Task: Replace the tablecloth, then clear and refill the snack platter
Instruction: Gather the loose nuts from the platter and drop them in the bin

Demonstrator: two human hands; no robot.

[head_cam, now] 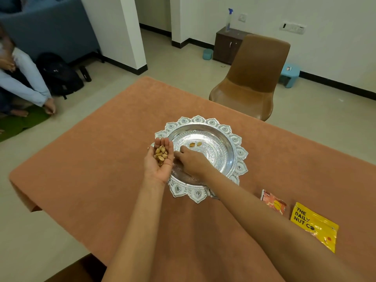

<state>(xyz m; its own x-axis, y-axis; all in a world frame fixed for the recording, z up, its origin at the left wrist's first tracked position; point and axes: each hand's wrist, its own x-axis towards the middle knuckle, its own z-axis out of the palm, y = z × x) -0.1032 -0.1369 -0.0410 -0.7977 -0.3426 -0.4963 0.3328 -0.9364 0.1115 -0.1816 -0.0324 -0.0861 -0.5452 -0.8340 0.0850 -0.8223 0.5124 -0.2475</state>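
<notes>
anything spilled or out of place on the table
Nothing looks spilled or damaged. Only two shells lie in the silver platter, near the right hand; the left hand cups a pile of them.

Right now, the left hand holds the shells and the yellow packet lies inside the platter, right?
No. The head view shows the yellow packet on the tablecloth, to the right of the platter, not inside it. The left hand does hold the shells.

Behind the left hand (pixel 160 160), the right hand (pixel 191 161) has its fingertips hidden.
</notes>
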